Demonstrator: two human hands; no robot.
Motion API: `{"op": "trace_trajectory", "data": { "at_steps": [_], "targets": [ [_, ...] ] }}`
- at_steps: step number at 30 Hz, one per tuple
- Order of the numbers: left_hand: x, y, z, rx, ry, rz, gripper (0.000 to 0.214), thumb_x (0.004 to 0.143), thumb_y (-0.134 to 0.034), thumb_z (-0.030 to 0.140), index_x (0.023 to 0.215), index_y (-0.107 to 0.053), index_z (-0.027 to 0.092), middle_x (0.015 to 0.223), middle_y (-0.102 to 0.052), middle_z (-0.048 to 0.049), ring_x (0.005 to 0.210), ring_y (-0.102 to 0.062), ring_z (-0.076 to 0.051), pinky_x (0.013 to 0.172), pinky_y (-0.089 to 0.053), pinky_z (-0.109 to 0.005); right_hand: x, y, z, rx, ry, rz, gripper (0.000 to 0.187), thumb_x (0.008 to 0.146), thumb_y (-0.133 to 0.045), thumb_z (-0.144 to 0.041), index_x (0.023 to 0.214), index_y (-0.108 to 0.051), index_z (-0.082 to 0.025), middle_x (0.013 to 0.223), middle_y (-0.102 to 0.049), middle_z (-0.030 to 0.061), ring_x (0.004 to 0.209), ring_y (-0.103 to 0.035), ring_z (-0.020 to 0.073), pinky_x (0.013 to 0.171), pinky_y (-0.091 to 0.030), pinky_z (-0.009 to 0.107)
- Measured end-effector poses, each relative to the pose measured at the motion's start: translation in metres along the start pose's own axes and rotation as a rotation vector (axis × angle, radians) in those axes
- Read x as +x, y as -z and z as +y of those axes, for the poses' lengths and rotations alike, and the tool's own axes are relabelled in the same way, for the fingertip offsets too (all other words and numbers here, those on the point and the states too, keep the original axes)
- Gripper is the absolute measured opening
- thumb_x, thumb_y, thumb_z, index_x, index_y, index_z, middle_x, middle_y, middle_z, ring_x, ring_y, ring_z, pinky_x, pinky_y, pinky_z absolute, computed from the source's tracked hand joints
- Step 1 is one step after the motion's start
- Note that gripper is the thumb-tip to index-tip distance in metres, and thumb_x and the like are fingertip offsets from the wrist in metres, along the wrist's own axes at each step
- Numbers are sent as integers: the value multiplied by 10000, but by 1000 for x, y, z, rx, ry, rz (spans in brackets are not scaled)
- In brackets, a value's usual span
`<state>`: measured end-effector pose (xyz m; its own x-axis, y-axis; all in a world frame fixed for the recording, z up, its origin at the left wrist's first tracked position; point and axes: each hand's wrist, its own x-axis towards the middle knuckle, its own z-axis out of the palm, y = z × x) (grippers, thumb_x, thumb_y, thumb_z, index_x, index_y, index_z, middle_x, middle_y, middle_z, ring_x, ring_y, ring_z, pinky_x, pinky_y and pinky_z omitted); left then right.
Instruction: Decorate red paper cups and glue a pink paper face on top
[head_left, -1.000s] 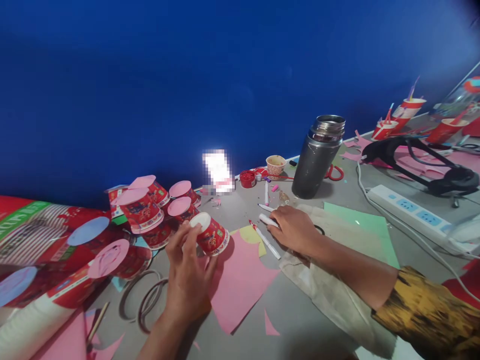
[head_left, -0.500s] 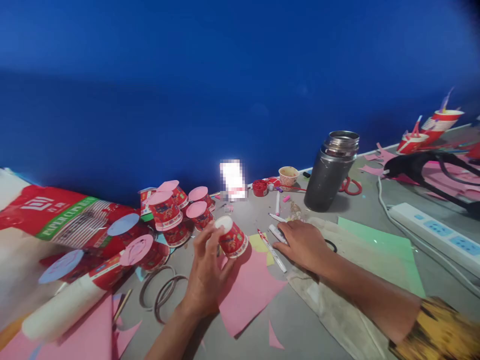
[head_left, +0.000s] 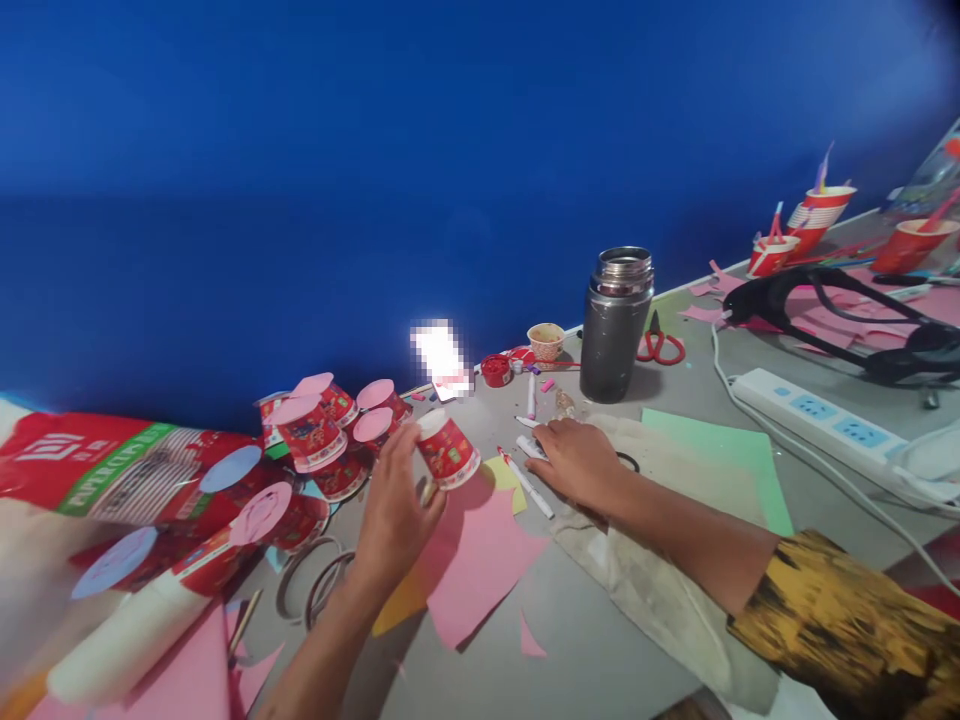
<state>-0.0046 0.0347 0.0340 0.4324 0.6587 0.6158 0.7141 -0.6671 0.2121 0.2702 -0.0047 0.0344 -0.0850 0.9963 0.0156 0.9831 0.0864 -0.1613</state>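
Note:
My left hand (head_left: 397, 510) holds a red printed paper cup (head_left: 452, 455) upside down and slightly tilted, its fingers on the left side and the white base up. Beneath it lies cut pink paper (head_left: 480, 555) over a yellow piece (head_left: 506, 482). My right hand (head_left: 577, 460) is lowered to the table, thumb and fingers closed around a white marker (head_left: 531, 448). Just left of that hand lies a white and red marker (head_left: 527, 485). Several red cups (head_left: 307, 435) with pink paper discs on top stand left of my left hand, some stacked.
Ahead stand an open black thermos (head_left: 616, 330), a small bowl (head_left: 546, 342) and red-handled scissors (head_left: 660, 347). On the right are a power strip (head_left: 832, 415), its cable and a black strap (head_left: 795, 310). Rolls of tape (head_left: 307, 580) and a cup package (head_left: 112, 465) lie left. A blue wall (head_left: 450, 200) rises behind.
The view has turned right, so most things sit farther left and more shows at the right edge. Orange paper now shows beside my left wrist. Both hands keep their holds.

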Motion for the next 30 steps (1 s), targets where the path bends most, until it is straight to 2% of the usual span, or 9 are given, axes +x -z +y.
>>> {"op": "trace_trajectory", "data": {
  "at_steps": [3, 9, 13, 16, 19, 21, 26, 27, 30],
  "targets": [
    [22, -9, -7, 312, -165, -69, 753, 929, -615, 42, 1605, -320, 194, 1585, -530, -268, 1503, -501, -413, 1173, -455, -629, -1, -2, 0, -26, 14, 4, 333, 1047, -587, -392, 1209, -722, -135, 1208, -773, 182, 1156, -712, 326, 877, -504, 353],
    [37, -38, -10, 333, -168, -194, 592, 968, -605, 61, 1528, -478, 204, 1535, -620, -215, 1488, -542, -357, 1192, -440, -575, -1, -3, 1, -64, 27, -5, 281, 1046, -584, -358, 1180, -733, -161, 1188, -783, 155, 1153, -717, 326, 838, -494, 353],
    [29, -32, 5, 294, -130, -251, 625, 938, -721, 143, 1516, -489, 194, 1579, -577, -211, 1541, -472, -357, 1215, -424, -553, -2, -5, 2, -70, 22, 12, 261, 1046, -583, -346, 1170, -740, -179, 1187, -790, 145, 1147, -718, 317, 805, -472, 332],
    [16, -5, 24, 260, -77, -287, 712, 859, -807, 149, 1500, -502, 193, 1568, -581, -214, 1487, -531, -369, 1144, -504, -530, -3, -8, 4, -53, 15, 35, 246, 1042, -591, -338, 1180, -745, -205, 1199, -793, 131, 1139, -724, 303, 788, -466, 320],
    [-7, 35, 38, 212, -22, -334, 409, 892, -784, 231, 1282, -659, 231, 1212, -790, -95, 1045, -777, -268, 895, -629, -392, -2, -12, 7, -26, 11, 48, 260, 1033, -597, -335, 1215, -745, -222, 1197, -797, 111, 1156, -723, 302, 797, -479, 329],
    [-27, 66, 39, 182, 71, -318, 306, 934, -725, 302, 1234, -694, 248, 1074, -822, -54, 926, -791, -238, 815, -638, -349, -2, -14, 9, -16, 12, 46, 262, 1026, -591, -346, 1200, -750, -231, 1159, -805, 97, 1136, -731, 302, 780, -485, 335],
    [-91, 142, 9, 127, 951, 303, 306, 895, -649, 500, 1050, -728, 248, 1022, -819, -52, 849, -794, -259, 726, -644, -369, -1, -19, 15, 19, 34, 71, 254, 1003, -581, -380, 1120, -763, -248, 1116, -815, 80, 1094, -744, 305, 734, -487, 344],
    [-107, 156, 2, 210, 1063, 354, 294, 893, -636, 503, 1018, -723, 251, 990, -814, -53, 831, -793, -268, 723, -642, -388, -1, -21, 17, 32, 35, 94, 258, 998, -582, -392, 1115, -763, -250, 1105, -817, 76, 1075, -746, 304, 727, -485, 346],
    [-156, 188, -8, 355, 1187, 190, 208, 875, -661, 473, 923, -729, 283, 935, -813, -12, 753, -780, -284, 737, -631, -456, -1, -27, 22, 57, 34, 148, 281, 988, -579, -421, 1119, -759, -251, 1075, -816, 69, 1016, -748, 304, 715, -481, 357]
  ]
}}
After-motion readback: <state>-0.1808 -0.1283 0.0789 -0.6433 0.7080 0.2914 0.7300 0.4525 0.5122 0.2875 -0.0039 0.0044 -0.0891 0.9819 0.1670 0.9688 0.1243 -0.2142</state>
